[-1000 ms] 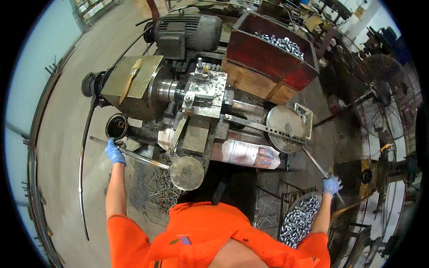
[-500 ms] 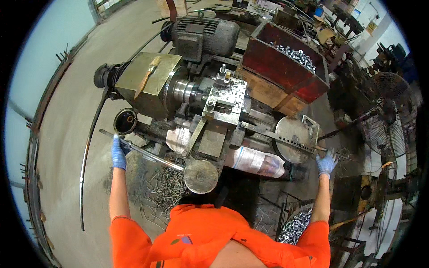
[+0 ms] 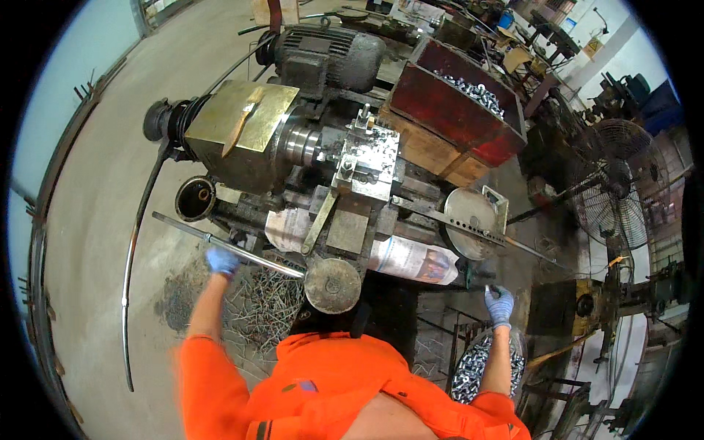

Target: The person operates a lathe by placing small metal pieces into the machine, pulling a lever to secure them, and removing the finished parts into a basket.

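My left hand (image 3: 222,261), in a blue glove, is just below a long metal lever (image 3: 253,257). Motion smears its fingers, so its grip and any contact cannot be made out. The lever runs to a round metal disc (image 3: 332,286) at the front of a lathe-like machine. Off to the right, my gloved right hand (image 3: 499,306) hovers above a container of shiny metal pieces (image 3: 477,367), its fingers curled in. Whatever they pinch is too small to name. Behind them a perforated bar (image 3: 455,222) ends in a thin rod (image 3: 532,253). Metal shavings cover the tool block (image 3: 370,158).
A brush (image 3: 242,128) lies on the brass-coloured housing (image 3: 213,139). Behind stands a motor (image 3: 330,59), with a red bin (image 3: 458,110) of metal parts to its right. Thin metal scraps (image 3: 268,308) litter the floor at left front. A fan (image 3: 616,183) stands at far right.
My left hand has moved right, from near the lever's free end toward its middle. My right hand has come away from the thin rod, moved nearer me, and curled its fingers.
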`<state>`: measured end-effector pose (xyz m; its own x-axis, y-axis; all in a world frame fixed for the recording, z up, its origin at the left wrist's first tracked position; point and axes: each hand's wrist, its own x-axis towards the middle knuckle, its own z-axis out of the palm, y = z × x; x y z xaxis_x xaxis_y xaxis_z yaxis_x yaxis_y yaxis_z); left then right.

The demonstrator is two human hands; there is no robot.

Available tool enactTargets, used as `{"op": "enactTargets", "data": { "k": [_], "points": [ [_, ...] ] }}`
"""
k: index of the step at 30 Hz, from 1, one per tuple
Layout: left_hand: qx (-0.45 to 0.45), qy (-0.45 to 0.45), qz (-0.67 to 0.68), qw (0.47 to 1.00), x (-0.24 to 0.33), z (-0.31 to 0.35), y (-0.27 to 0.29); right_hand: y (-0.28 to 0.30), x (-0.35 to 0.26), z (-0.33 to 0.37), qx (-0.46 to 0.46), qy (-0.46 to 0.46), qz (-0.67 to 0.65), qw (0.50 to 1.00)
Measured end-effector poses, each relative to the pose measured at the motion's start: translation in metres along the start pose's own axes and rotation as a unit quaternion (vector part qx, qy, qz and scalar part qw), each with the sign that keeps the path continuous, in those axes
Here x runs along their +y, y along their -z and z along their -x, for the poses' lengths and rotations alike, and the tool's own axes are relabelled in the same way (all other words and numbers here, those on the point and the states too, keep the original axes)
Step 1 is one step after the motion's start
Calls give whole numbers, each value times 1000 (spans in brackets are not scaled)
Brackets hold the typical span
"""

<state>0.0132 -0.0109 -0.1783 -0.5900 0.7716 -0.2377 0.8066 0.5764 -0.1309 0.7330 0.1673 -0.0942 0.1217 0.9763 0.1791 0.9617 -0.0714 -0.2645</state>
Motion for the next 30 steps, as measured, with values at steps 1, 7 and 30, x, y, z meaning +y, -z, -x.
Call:
{"op": "enactTargets", "data": {
  "k": [1,7,30],
  "points": [
    [141,125,141,972,12,-5,-51,-3,-2,2,24,31,-15,999],
    [-52,-72,-34,995,-38,-22,-57,35,-61,-5,57,82,-48,994],
    [80,322,348,877,-249,112,115,48,-547,-42,-153,572,104,799]
  ]
}}
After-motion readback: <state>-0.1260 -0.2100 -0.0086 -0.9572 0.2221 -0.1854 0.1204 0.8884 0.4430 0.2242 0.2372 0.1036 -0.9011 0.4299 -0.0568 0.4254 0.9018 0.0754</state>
